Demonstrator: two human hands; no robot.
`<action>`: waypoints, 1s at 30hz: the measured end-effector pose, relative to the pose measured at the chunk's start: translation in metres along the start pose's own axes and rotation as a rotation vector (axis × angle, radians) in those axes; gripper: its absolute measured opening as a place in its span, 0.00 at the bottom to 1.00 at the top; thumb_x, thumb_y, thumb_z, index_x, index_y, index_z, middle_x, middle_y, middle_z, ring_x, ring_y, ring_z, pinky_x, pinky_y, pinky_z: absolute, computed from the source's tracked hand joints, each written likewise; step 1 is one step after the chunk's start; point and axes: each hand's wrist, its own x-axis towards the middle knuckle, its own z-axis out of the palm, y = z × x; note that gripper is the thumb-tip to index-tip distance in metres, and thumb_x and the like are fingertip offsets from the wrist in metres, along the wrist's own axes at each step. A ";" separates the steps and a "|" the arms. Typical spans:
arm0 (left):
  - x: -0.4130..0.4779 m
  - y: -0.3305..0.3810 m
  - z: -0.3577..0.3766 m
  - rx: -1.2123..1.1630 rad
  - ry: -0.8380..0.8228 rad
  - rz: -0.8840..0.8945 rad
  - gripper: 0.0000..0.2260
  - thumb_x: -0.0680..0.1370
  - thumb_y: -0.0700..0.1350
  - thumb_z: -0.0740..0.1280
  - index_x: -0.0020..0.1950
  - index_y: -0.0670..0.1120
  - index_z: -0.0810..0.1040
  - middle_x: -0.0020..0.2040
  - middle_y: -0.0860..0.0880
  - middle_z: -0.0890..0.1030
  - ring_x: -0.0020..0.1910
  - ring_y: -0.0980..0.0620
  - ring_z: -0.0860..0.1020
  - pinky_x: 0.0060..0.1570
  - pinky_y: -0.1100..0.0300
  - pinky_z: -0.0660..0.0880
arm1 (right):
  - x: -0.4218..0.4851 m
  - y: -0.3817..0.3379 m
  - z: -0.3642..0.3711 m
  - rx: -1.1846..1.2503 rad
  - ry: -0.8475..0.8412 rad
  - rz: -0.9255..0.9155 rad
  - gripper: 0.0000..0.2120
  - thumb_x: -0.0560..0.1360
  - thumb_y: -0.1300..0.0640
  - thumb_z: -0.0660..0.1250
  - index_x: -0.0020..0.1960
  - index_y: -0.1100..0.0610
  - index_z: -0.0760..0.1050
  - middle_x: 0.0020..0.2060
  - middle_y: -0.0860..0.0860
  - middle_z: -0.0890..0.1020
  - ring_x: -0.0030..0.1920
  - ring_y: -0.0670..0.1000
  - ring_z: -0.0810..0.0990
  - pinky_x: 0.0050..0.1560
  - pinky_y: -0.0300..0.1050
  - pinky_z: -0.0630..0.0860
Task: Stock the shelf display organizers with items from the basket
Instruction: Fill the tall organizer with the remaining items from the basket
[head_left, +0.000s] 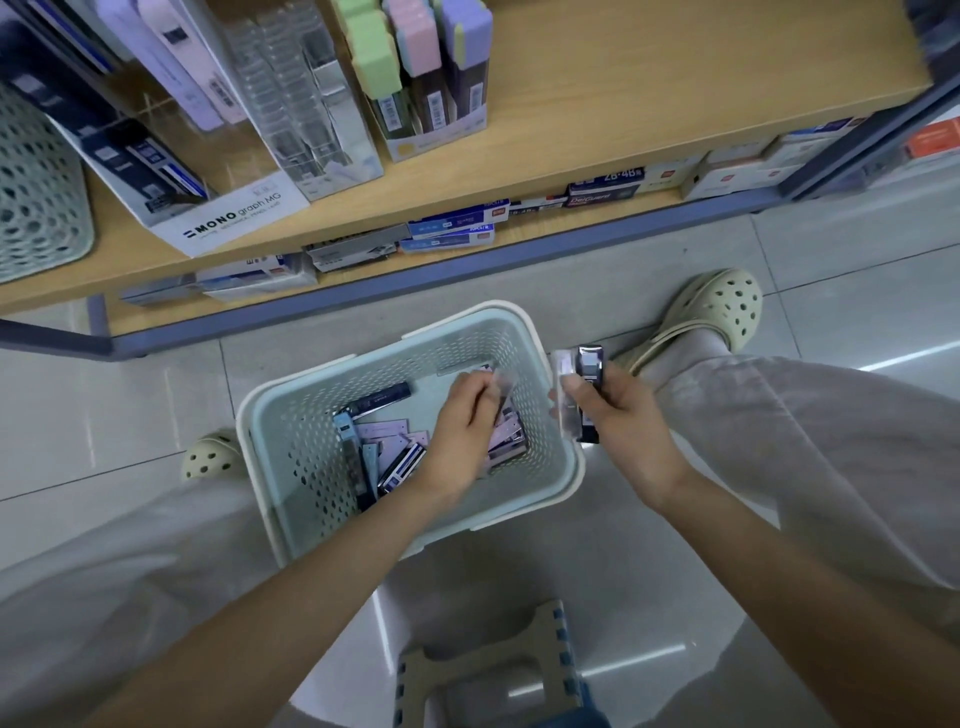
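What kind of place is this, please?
Likely a stationery shop: a MONO graph display organizer stands on the wooden shelf, boxed stock lies beneath, and the right hand holds packaged items by the basket.

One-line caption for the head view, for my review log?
Left hand pinches a clear packet inside the basket; right hand holds a bundle of packets beside it.

Both arms reach down.
Left hand (464, 423) palm-down, fingertips pinching a packet (502, 388); right hand (615, 410) grips a stack of packets (589, 364) under its thumb.
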 end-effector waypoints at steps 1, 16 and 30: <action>-0.004 0.012 0.002 -0.038 0.018 0.027 0.07 0.82 0.41 0.57 0.50 0.40 0.73 0.40 0.52 0.71 0.38 0.57 0.70 0.44 0.63 0.69 | -0.003 -0.002 0.002 0.005 -0.043 0.003 0.07 0.79 0.64 0.61 0.44 0.58 0.74 0.30 0.46 0.79 0.32 0.41 0.77 0.35 0.35 0.75; -0.002 0.053 -0.004 -0.073 -0.065 0.026 0.03 0.78 0.42 0.66 0.49 0.50 0.78 0.46 0.55 0.79 0.41 0.60 0.75 0.44 0.69 0.71 | -0.013 -0.017 -0.001 -0.020 -0.214 0.064 0.07 0.79 0.58 0.61 0.55 0.54 0.76 0.45 0.49 0.83 0.45 0.44 0.82 0.48 0.40 0.79; 0.027 -0.101 0.008 0.763 -0.354 -0.320 0.20 0.79 0.50 0.62 0.68 0.43 0.70 0.66 0.42 0.70 0.65 0.43 0.68 0.64 0.51 0.66 | 0.005 -0.005 -0.008 0.039 -0.015 0.122 0.05 0.79 0.59 0.60 0.52 0.61 0.72 0.39 0.52 0.79 0.33 0.38 0.80 0.33 0.32 0.76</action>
